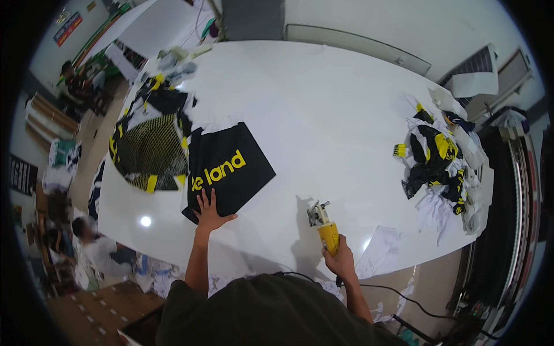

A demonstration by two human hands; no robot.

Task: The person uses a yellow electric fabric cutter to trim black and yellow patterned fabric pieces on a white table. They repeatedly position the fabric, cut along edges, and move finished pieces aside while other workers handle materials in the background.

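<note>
My left hand [210, 214] lies with fingers spread on the lower edge of a black fabric piece [236, 181] with yellow lettering. That piece is flat on the white table [329, 127], partly beside a heap of black and yellow patterned fabric [151, 147]. My right hand [340, 260] is wrapped round the yellow body of an electric rotary fabric cutter [328, 233]. The cutter's metal head [318, 213] points away from me, to the right of the black piece and apart from it. Whether its blade turns cannot be seen.
Black, yellow and white fabric scraps [435, 153] are heaped along the table's right side. A white fabric strip [378, 251] lies near the front edge. A black cord [415, 303] runs off to the lower right. People [98, 248] sit beyond the table's left side.
</note>
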